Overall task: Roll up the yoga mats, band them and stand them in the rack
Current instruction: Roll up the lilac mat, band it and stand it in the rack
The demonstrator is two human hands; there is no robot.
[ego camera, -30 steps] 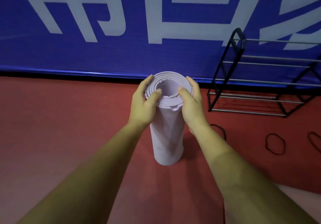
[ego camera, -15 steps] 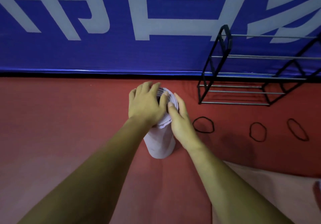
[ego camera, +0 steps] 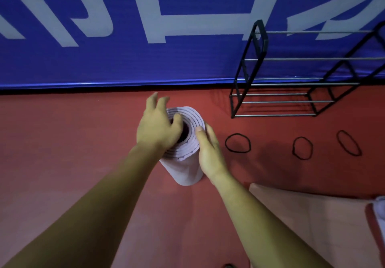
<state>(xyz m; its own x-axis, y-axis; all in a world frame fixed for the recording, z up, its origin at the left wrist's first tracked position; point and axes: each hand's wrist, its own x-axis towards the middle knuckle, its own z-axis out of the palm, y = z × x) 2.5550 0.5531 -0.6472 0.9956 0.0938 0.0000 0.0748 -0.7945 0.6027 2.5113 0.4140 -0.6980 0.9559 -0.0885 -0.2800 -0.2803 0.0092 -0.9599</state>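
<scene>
Standing upright on the floor [ego camera: 83, 142], the rolled lilac yoga mat [ego camera: 183, 170] is gripped at its side by the right hand [ego camera: 208, 153] and covered by the left hand [ego camera: 158, 128], fingers [ego camera: 151, 102] spread. Farther off, black bands [ego camera: 226, 143] are laid near the rack [ego camera: 265, 40].

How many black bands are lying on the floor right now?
3: near band beside the rolled mat, middle band, far-right band, all before the rack. Others may lie outside view.

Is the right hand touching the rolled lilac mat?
Touching. Head view: the right hand has its thumb on the top rim of the rolled lilac mat, palm against its side.
</scene>
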